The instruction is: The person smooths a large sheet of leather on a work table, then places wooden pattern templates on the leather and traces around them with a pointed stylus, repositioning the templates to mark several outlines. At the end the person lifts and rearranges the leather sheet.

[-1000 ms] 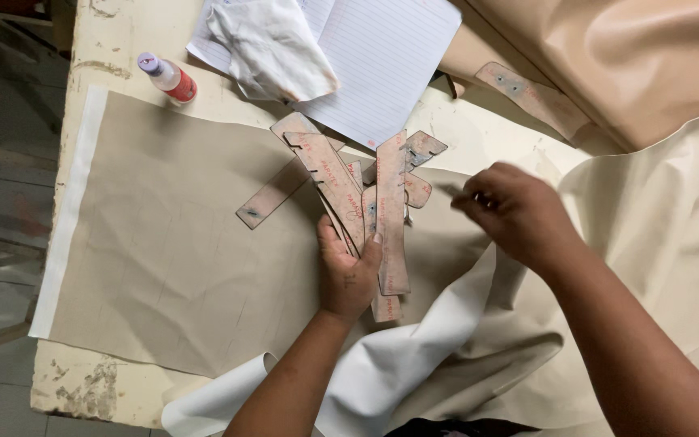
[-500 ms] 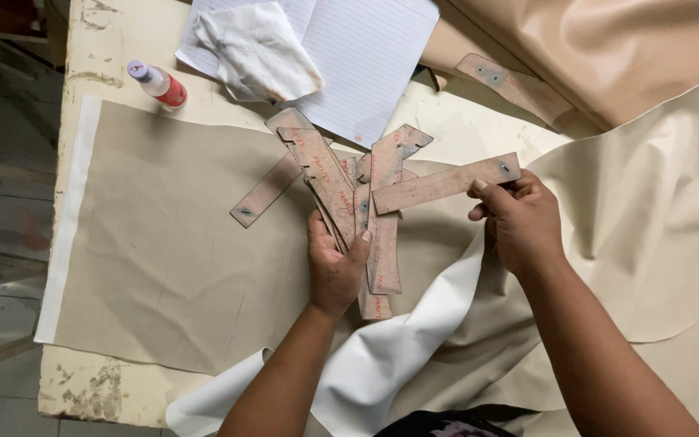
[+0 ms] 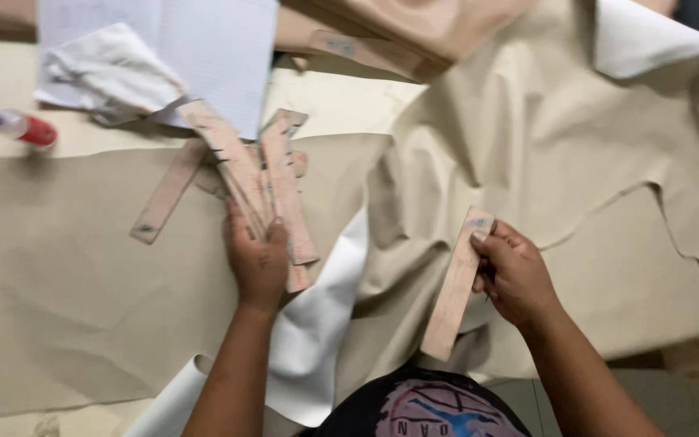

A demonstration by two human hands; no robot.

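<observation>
**One template strip pulled off, rest held in a fan**

Right hand (image 3: pixel 514 275) grips a single long cardboard strip (image 3: pixel 456 285), thumb up near its top end, strip hanging near-upright over the rumpled beige sheet (image 3: pixel 576 186) on the right. Left hand (image 3: pixel 259 260) is closed on the near ends of a bundle of similar strips (image 3: pixel 264 182), which fan out twd the far side. One more strip (image 3: pixel 167 198) lies loose just left of the fan, flat on the material.

Looks like the sorting/placing stage: one pattern piece separated, w/ the others kept back. My read, next move needs the strip laid flat on a smooth patch, and the sheet there is wrinkled, so it'd likely want smoothing first.

Surface: worn work table (image 3: pixel 341 97), pale and scuffed, w/ a flat tan piece (image 3: pixel 66 291) spread over the left half. White lining (image 3: pixel 317 324) shows between the two pieces. Far left: a small bottle w/ red band (image 3: pixel 16 125), crumpled white cloth (image 3: pixel 111 77) on lined paper (image 3: pixel 212 48). Room beyond not visible.
</observation>
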